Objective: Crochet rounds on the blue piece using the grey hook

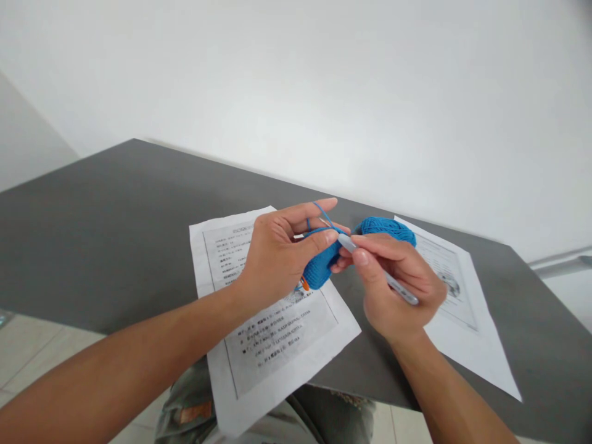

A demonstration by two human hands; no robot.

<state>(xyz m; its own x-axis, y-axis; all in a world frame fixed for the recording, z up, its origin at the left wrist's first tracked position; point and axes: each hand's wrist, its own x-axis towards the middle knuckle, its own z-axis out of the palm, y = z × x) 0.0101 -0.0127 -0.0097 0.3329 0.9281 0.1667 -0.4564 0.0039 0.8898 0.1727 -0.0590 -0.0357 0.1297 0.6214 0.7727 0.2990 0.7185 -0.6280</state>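
Between my hands is a blue piece of crochet work, its top edge pinched by my left hand. Blue yarn runs over the raised left index finger. My right hand grips a grey-handled crochet hook much like a pen, its tip end at the upper edge of the work beside the left thumb. A small orange piece shows at the lower left of the work; its kind I cannot make out. Just behind my right hand lies a ball of blue yarn.
A printed sheet lies under my left hand and hangs over the near table edge. Another printed sheet is at the right, partly under the yarn ball and my right hand. The dark grey table meets a white wall behind.
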